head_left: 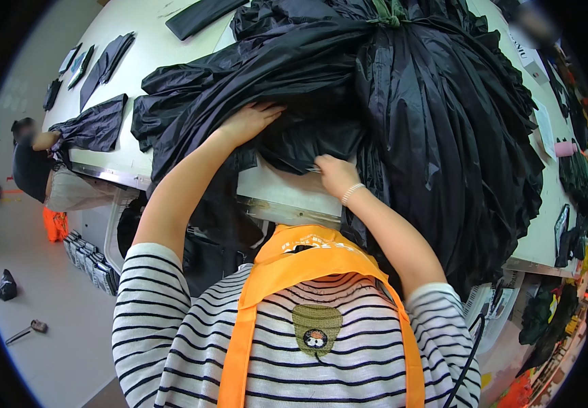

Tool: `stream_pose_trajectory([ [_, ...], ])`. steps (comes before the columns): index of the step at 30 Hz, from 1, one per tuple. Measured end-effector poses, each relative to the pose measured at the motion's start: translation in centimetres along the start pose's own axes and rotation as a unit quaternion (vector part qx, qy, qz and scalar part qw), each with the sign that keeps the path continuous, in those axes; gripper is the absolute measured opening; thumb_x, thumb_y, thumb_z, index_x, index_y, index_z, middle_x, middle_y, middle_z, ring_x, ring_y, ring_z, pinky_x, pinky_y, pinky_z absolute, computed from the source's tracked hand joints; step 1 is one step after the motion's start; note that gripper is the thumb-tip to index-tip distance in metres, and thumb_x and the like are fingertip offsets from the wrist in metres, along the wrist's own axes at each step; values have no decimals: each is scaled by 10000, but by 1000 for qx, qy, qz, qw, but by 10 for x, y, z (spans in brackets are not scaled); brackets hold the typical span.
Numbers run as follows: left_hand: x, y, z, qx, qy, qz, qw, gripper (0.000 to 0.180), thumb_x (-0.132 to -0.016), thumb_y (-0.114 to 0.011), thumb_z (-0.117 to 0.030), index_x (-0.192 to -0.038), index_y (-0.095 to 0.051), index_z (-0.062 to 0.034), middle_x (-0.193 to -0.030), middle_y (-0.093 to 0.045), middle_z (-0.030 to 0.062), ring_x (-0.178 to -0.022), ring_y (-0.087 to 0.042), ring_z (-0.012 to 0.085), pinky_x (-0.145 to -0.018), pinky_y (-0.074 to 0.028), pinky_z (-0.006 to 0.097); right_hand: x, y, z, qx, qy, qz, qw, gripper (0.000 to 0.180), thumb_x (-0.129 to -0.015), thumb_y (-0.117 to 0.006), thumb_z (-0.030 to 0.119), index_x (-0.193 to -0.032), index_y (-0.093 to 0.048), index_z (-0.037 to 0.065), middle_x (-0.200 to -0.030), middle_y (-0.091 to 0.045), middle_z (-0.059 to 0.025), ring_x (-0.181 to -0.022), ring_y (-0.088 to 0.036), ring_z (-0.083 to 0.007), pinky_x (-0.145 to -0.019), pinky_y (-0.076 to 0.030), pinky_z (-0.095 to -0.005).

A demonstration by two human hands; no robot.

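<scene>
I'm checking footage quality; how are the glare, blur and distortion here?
Head view: fisheye curves the edges of the white table; soft sheen streaks the black fabric bundle; the co-worker's head is blurred; left hand and right hand look fairly sharp.

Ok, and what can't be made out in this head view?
All in the head view:
- Left hand: palm side hidden by the hand itself.
- Right hand: the pale sliver at its fingertips is too small to identify.
- Black fabric: far end cut off by the upper edge.
- Co-worker: grip too small to read.
</scene>
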State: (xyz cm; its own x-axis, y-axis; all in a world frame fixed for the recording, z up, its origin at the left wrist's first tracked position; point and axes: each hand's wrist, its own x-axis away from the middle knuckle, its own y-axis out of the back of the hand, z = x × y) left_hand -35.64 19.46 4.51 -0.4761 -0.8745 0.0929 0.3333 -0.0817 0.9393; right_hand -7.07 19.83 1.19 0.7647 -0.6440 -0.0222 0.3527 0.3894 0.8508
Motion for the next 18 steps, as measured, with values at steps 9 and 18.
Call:
stream_pose_trajectory([
  [9, -2, -36, -47, 165, 152, 66, 972, 602, -819, -534, -148, -1403, -389, -142, -1461, -352, 64, -1294, -379, 277, -1071, -293, 430, 119, 130, -31, -308, -207, -167, 913, 131, -910, -578, 100, -866, -572, -23, -693, -550, 3, -670, -502, -48, -600, -410, -223],
  [18, -22, 68, -132, 817, 323, -84, 471, 475, -871, -627, -366, -1097, -571, 49, -1047, -640, 152, -984, -621, 242, -915, -462, 343, 116, 121, -34, -366, -229, -131, 892, 151, -888, -590, 74, -761, -533, 13, -647, -442, 66, -615, -364, -19, -554, -318, -206],
])
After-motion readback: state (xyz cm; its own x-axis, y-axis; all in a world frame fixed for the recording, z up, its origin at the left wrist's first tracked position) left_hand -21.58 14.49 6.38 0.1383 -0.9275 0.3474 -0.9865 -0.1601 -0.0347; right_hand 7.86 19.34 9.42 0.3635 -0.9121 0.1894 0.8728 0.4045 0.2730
